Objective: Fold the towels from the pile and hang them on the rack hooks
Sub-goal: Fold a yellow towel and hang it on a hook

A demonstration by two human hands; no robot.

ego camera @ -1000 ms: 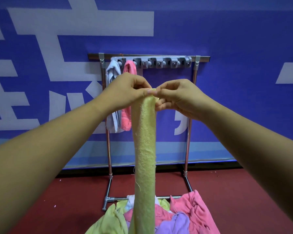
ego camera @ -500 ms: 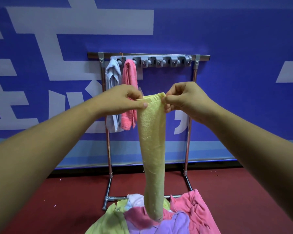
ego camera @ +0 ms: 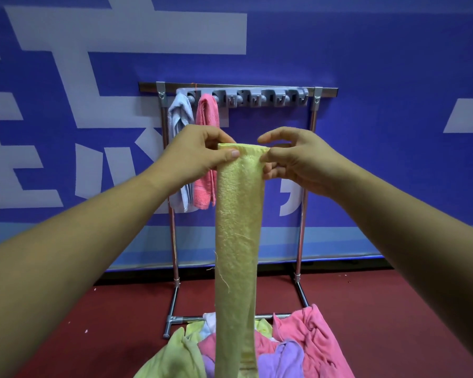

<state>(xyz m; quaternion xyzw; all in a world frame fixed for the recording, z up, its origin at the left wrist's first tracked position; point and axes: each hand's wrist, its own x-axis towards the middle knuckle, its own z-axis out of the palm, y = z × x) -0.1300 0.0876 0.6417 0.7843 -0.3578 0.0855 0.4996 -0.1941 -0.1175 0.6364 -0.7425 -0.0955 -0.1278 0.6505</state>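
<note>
Yellow towel (ego camera: 238, 227) folded into long narrow strip, hung upright in front of rack (ego camera: 312, 124). Left hand (ego camera: 197, 156) pinched its top left corner, thumb on front. Right hand (ego camera: 298, 159) pinched top right corner, index finger lifted clear. Strip's lower end reached towel pile (ego camera: 301, 347) on floor (ego camera: 93, 323) at rack's foot. Grey towel (ego camera: 179, 113) and pink towel (ego camera: 207, 113) hung from hooks (ego camera: 257, 98) at rack's left end.

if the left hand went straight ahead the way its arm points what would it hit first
Probably the pink towel hanging on the rack. It is directly behind the left hand in this view, though the depth between them is unclear.
</note>
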